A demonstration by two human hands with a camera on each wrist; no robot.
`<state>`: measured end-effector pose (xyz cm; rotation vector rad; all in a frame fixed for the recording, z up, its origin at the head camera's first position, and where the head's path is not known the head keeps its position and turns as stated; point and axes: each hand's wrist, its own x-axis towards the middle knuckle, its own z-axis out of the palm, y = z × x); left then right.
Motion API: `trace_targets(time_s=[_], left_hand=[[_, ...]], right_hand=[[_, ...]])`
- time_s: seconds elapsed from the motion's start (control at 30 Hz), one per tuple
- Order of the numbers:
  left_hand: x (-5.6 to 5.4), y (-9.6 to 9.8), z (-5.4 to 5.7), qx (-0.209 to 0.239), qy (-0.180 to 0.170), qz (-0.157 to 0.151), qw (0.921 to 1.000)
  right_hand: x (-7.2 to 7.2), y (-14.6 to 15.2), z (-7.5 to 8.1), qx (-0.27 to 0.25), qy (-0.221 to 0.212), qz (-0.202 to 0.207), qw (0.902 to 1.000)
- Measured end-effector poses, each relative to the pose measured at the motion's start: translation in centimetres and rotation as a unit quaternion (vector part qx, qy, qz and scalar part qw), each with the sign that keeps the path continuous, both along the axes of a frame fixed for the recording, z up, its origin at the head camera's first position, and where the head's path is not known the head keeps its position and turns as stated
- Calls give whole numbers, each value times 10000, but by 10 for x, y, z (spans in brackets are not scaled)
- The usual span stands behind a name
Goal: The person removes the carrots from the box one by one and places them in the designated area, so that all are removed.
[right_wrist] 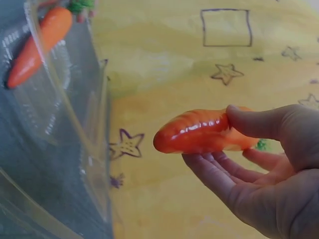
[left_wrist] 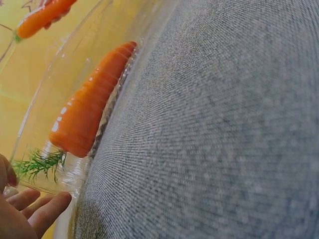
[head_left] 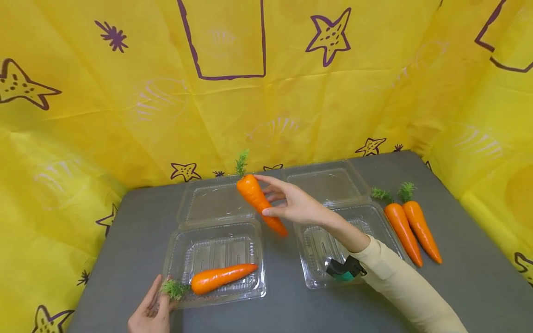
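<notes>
My right hand [head_left: 297,203] holds an orange carrot [head_left: 251,192] with a green leafy top, raised above the table between two clear plastic containers. In the right wrist view the thumb lies on one side of this carrot [right_wrist: 192,132] and the fingers on the other. Another carrot [head_left: 222,278] lies in the left clear container [head_left: 260,291], its leafy top toward the near left corner. At that corner is my left hand [head_left: 151,310], its fingers fairly straight and touching the container's outside, as the left wrist view shows the hand [left_wrist: 30,211] too.
The right clear container [head_left: 308,277] stands with its lid [head_left: 325,185] folded back; the right forearm passes over it. Two more carrots, one on the left [head_left: 401,233] and one on the right [head_left: 422,231], lie beside it on the grey table [head_left: 466,277]. A yellow patterned cloth [head_left: 291,101] hangs behind.
</notes>
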<state>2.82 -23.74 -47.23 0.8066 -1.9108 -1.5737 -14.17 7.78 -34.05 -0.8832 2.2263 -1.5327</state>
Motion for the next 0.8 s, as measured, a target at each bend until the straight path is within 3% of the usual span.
trace_targets(time_s=[0.1,0.4,0.63,0.8], left_hand=[[0,0,0,-105,-91,23,9999],[-1,3,-1,-42,133,18,9999],[-2,2,-1,196,556,-155,9981],[-2,0,0,57,412,-270,9988]], right_hand=[[-4,8,5,-29,-135,-175,9998],[-11,37,13,-308,-272,-513,9978],[-15,62,12,-205,-349,-672,9969],[-18,83,13,-102,-266,-901,9955]])
